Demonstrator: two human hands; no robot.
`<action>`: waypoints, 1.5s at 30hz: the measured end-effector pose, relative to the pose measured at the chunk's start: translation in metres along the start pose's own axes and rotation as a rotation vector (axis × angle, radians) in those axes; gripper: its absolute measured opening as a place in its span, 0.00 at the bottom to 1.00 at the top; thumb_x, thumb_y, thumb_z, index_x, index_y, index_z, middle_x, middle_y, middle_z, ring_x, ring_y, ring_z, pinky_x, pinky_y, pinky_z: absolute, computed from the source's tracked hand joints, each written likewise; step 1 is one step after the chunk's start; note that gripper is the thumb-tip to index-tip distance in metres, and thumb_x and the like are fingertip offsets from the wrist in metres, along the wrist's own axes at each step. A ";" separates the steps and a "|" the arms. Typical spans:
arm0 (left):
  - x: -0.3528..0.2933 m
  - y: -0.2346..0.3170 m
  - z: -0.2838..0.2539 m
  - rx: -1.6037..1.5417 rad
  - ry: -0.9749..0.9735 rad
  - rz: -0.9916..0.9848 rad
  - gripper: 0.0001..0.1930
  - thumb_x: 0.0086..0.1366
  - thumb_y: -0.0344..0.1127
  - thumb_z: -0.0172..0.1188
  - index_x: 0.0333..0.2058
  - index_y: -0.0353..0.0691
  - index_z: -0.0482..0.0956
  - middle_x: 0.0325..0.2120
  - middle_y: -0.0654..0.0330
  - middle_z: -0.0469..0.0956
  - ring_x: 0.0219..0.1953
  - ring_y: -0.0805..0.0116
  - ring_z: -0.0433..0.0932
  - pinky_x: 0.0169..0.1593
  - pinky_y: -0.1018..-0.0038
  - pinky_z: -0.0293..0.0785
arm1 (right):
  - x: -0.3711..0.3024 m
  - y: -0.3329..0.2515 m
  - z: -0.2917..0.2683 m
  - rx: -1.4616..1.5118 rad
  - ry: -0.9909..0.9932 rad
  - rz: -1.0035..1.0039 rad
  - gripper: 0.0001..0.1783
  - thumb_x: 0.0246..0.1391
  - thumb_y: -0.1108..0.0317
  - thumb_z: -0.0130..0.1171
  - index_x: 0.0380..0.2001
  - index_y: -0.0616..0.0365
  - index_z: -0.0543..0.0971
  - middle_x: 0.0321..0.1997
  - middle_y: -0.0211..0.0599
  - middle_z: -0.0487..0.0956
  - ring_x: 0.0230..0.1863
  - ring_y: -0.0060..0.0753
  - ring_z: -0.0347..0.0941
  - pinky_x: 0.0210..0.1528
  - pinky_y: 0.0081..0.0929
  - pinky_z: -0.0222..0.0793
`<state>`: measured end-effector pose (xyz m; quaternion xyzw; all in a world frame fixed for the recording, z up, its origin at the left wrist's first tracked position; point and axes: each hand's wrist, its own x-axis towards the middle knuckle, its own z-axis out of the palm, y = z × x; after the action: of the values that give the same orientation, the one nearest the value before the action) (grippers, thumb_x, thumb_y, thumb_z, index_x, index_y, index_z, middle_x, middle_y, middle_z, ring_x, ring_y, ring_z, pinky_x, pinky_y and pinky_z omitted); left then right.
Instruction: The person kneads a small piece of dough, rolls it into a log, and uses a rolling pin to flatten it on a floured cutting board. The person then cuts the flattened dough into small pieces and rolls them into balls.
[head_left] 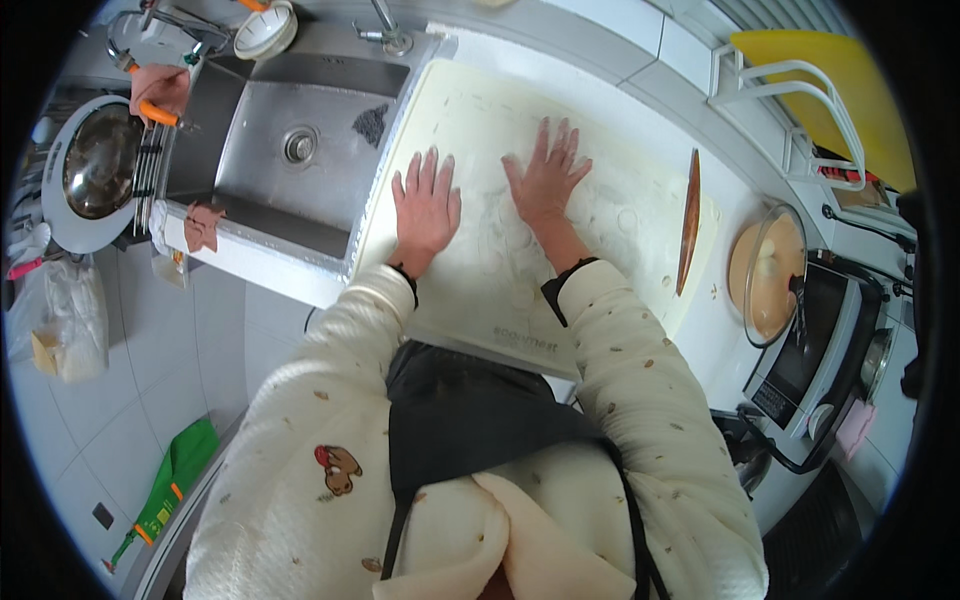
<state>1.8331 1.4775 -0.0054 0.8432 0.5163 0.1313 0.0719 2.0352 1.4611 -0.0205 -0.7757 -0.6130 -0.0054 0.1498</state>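
Note:
A large cream silicone mat (470, 110) covers the counter beside the sink. My left hand (425, 205) lies flat on it with fingers spread, palm down. My right hand (547, 178) presses flat on the mat a little farther away and to the right, fingers also apart. Neither hand holds anything. Faint round marks show on the mat around the hands. A slim wooden rolling pin (690, 220) lies along the mat's right edge, well clear of my right hand.
A steel sink (300, 140) with a tap sits left of the mat. A glass lid (775, 275) leans over a bowl at right, beside a dark appliance (820, 350). A yellow board (840, 90) stands in a white rack. A pan (100, 165) rests far left.

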 end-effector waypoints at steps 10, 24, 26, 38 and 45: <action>0.005 -0.003 0.013 0.106 -0.104 0.018 0.30 0.69 0.46 0.48 0.68 0.47 0.60 0.71 0.52 0.54 0.73 0.49 0.50 0.70 0.42 0.43 | -0.011 -0.031 -0.006 0.076 0.070 0.048 0.50 0.56 0.35 0.54 0.73 0.51 0.54 0.78 0.48 0.47 0.79 0.56 0.37 0.66 0.81 0.31; -0.036 0.131 0.014 -0.247 -0.116 0.233 0.31 0.66 0.38 0.54 0.67 0.39 0.60 0.69 0.42 0.53 0.71 0.41 0.50 0.68 0.39 0.46 | -0.122 0.088 -0.043 -0.115 0.047 0.538 0.51 0.56 0.37 0.57 0.74 0.51 0.51 0.78 0.51 0.45 0.79 0.55 0.36 0.67 0.80 0.31; -0.031 0.128 0.027 -0.212 -0.108 0.166 0.30 0.67 0.38 0.53 0.66 0.38 0.61 0.69 0.41 0.54 0.71 0.40 0.50 0.68 0.40 0.46 | -0.134 0.088 -0.037 -0.103 0.016 0.554 0.50 0.57 0.38 0.56 0.74 0.51 0.52 0.78 0.52 0.45 0.78 0.56 0.36 0.67 0.79 0.32; -0.064 0.095 0.016 -0.189 -0.077 0.136 0.28 0.68 0.38 0.50 0.66 0.37 0.62 0.67 0.39 0.56 0.70 0.37 0.51 0.67 0.38 0.46 | -0.079 0.033 -0.028 0.036 0.048 0.304 0.42 0.60 0.39 0.51 0.72 0.48 0.58 0.77 0.50 0.52 0.78 0.53 0.40 0.67 0.79 0.34; -0.062 0.089 0.002 -0.240 -0.005 0.203 0.29 0.67 0.35 0.53 0.65 0.36 0.63 0.66 0.38 0.57 0.68 0.35 0.53 0.66 0.41 0.49 | -0.156 0.100 -0.057 -0.058 0.151 0.500 0.51 0.56 0.38 0.57 0.74 0.50 0.50 0.78 0.52 0.46 0.78 0.58 0.38 0.66 0.80 0.33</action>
<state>1.8832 1.3816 0.0063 0.8768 0.4088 0.1963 0.1597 2.1016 1.2794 -0.0189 -0.9045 -0.3889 -0.0439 0.1694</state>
